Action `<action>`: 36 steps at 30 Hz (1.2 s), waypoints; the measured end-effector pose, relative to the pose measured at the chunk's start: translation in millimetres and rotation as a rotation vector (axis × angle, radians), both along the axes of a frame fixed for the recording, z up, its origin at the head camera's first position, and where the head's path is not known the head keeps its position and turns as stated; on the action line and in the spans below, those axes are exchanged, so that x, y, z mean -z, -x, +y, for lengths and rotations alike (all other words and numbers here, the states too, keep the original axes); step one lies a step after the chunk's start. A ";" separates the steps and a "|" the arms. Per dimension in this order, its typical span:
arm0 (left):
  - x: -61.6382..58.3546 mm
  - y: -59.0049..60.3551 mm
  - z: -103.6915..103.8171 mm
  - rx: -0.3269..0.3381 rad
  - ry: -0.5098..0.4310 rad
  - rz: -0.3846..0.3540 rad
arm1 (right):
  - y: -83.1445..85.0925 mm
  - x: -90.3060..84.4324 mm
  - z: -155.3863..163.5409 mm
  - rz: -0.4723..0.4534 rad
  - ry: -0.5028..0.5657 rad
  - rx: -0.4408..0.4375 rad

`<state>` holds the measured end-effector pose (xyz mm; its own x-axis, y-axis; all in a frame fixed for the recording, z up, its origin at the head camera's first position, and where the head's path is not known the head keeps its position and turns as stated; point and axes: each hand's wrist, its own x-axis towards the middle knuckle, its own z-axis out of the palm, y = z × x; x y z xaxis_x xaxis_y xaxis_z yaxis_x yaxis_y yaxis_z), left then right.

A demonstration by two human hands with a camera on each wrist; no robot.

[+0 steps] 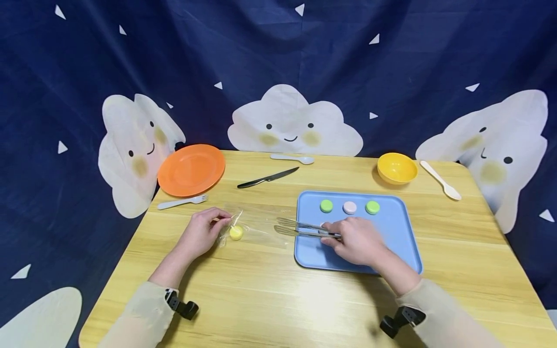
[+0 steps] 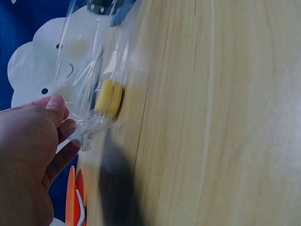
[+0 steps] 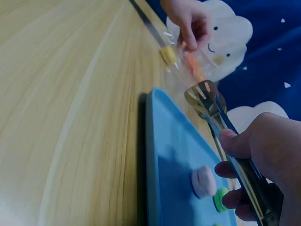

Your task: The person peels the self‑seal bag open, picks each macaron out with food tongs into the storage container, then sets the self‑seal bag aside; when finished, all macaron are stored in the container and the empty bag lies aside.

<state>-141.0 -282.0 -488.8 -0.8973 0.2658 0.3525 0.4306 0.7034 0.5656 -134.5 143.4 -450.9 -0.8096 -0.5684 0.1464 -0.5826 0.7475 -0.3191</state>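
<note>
My left hand (image 1: 204, 231) pinches the edge of a clear plastic bag (image 1: 256, 223) lying on the wooden table; a yellow macaron (image 1: 236, 232) sits inside it, also seen in the left wrist view as the yellow macaron (image 2: 109, 98). My right hand (image 1: 354, 239) grips metal tongs (image 1: 300, 228) over the blue tray (image 1: 391, 229), their tips pointing left toward the bag. On the tray lie two green macarons (image 1: 326, 206) (image 1: 372, 207) and a pink macaron (image 1: 349, 207). In the right wrist view the tongs (image 3: 209, 101) hold nothing.
An orange plate (image 1: 191, 169), a white fork (image 1: 183, 201), a black knife (image 1: 267, 178) and a white spoon (image 1: 292, 158) lie at the back left. A yellow bowl (image 1: 397, 167) and a cream spoon (image 1: 440, 180) sit at the back right.
</note>
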 end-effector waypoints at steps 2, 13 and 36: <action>-0.7 -0.3 0.3 0.003 -0.001 0.004 | 3.8 1.4 -8.5 -0.001 -0.003 -0.017; -3.0 -0.5 3.8 0.011 -0.010 -0.006 | 17.8 5.2 -56.4 -0.059 0.000 -0.076; -1.9 -11.5 -0.4 0.043 -0.052 0.006 | 31.5 9.0 -97.6 -0.163 0.018 -0.165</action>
<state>-129.5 -282.5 -486.9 -0.8835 0.2847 0.3721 0.4628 0.6538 0.5986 -166.1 45.8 -459.9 -0.7198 -0.6935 0.0322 -0.6359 0.6400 -0.4312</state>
